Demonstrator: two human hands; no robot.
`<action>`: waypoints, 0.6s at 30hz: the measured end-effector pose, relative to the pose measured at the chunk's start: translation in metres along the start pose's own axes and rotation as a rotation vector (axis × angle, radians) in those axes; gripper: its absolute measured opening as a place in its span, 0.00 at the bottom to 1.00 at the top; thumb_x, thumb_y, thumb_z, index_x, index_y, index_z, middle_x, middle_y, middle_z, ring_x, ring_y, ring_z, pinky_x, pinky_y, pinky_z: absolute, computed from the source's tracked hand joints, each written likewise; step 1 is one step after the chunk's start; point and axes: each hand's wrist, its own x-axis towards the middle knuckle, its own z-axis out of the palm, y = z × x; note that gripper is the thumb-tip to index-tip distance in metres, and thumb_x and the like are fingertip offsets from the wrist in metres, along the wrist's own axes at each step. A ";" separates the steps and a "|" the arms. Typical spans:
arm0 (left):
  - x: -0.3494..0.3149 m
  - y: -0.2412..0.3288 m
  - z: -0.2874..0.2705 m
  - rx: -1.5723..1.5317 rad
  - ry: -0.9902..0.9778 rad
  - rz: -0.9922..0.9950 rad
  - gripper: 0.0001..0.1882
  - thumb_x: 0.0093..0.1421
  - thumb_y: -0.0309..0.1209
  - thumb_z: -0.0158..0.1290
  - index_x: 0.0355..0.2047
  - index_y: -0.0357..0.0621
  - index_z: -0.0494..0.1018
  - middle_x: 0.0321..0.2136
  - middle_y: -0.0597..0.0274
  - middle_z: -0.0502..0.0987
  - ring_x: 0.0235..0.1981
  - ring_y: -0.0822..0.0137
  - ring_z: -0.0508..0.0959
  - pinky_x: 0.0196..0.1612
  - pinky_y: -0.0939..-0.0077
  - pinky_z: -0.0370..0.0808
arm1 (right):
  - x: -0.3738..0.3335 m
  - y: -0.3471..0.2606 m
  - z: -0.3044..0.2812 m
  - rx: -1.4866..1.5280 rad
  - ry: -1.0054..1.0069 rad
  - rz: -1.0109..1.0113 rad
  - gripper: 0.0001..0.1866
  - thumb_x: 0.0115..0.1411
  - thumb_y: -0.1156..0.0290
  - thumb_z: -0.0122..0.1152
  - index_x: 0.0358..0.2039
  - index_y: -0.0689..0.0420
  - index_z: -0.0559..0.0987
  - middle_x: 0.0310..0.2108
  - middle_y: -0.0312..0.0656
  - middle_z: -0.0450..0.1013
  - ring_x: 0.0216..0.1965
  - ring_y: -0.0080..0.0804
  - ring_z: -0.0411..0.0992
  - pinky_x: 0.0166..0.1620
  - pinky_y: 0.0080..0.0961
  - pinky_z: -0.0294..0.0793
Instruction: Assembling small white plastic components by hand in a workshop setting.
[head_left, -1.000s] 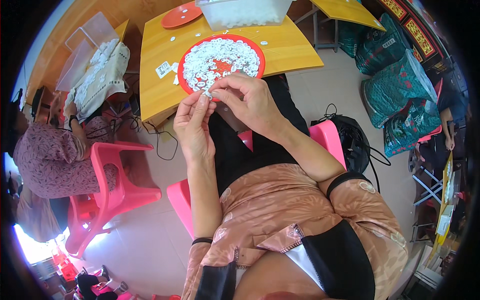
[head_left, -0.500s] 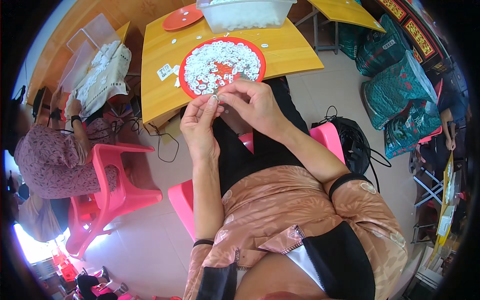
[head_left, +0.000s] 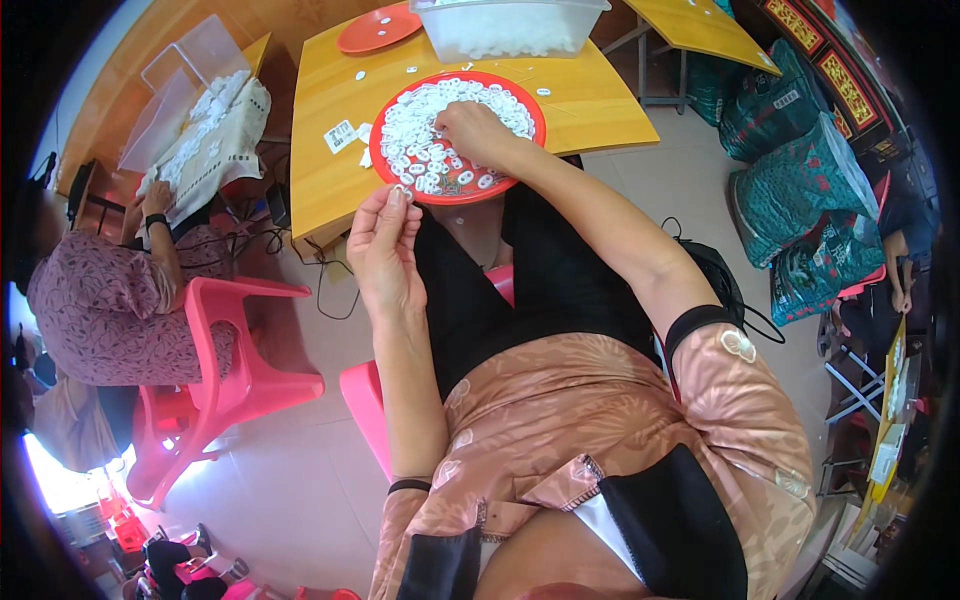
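My left hand (head_left: 388, 235) is raised just off the near left rim of a round red tray (head_left: 538, 135). Its thumb and forefinger pinch a small white oval piece (head_left: 404, 191). Many similar small white oval pieces (head_left: 420, 102), some with dark holes, are heaped in the tray. Over the middle of this heap, my right hand (head_left: 478, 135) reaches down with its fingers bent together among the pieces. Whatever lies between its fingertips is too small to make out. Bare red tray bottom and a patterned patch show just below that hand.
The tray rests at the near edge of a yellow table (head_left: 325, 90). Behind it stand a clear plastic bin (head_left: 510, 30) of white pieces and an orange-red plate (head_left: 378, 30). A person (head_left: 120, 310) sits at left beside a pink chair (head_left: 240, 370). Green sacks (head_left: 800, 190) lie at right.
My right hand has left my left hand and moved forward into the white pieces in the tray. My left hand has shifted slightly left, still pinching a small white piece.
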 end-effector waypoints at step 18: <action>-0.011 0.015 0.006 0.009 0.010 -0.008 0.08 0.67 0.25 0.61 0.46 0.39 0.79 0.35 0.64 0.83 0.32 0.76 0.80 0.40 0.84 0.77 | 0.014 -0.015 -0.004 -0.005 -0.071 0.007 0.09 0.60 0.68 0.66 0.36 0.58 0.87 0.35 0.55 0.82 0.40 0.55 0.82 0.45 0.48 0.81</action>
